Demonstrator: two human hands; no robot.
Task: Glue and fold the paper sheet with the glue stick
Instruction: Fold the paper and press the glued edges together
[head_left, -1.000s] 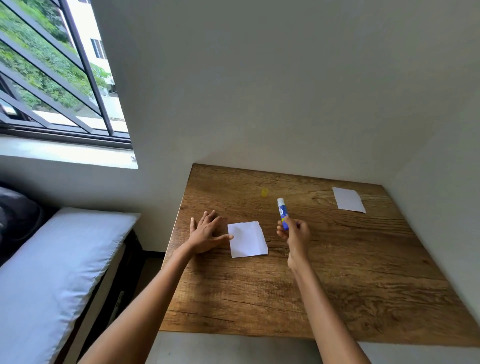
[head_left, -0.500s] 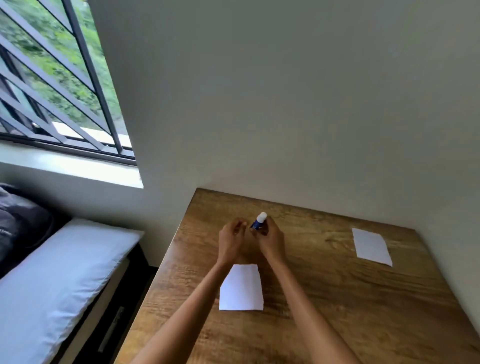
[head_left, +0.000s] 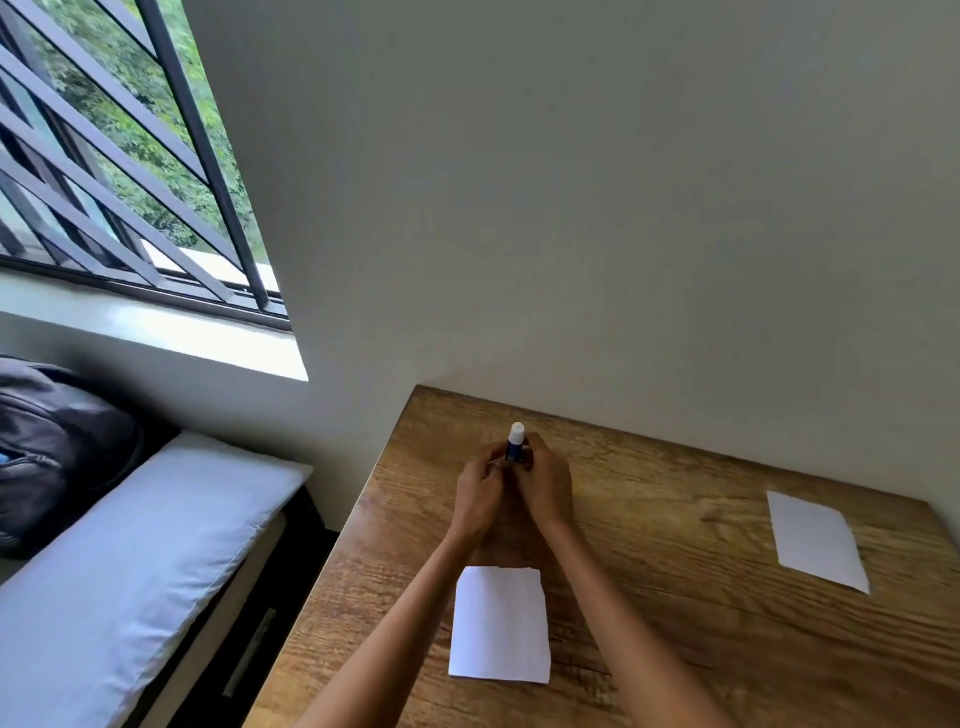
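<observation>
A blue glue stick (head_left: 516, 442) with a white tip stands upright above the far part of the wooden table (head_left: 675, 623). My right hand (head_left: 543, 486) is wrapped around its barrel. My left hand (head_left: 480, 496) presses against it from the left, fingers pinched at its lower part. A white paper sheet (head_left: 500, 623) lies flat on the table between my forearms, nearer to me than both hands. The yellow cap seen earlier is hidden.
A second white paper sheet (head_left: 815, 540) lies at the table's right side. Walls close the table at the back and right. A bed with a white pillow (head_left: 130, 561) and a dark bag (head_left: 57, 447) stands left of the table, under a barred window (head_left: 119, 156).
My left hand left the table beside the sheet and joined my right hand on the glue stick. Both hands moved toward the far edge; the view tilted upward.
</observation>
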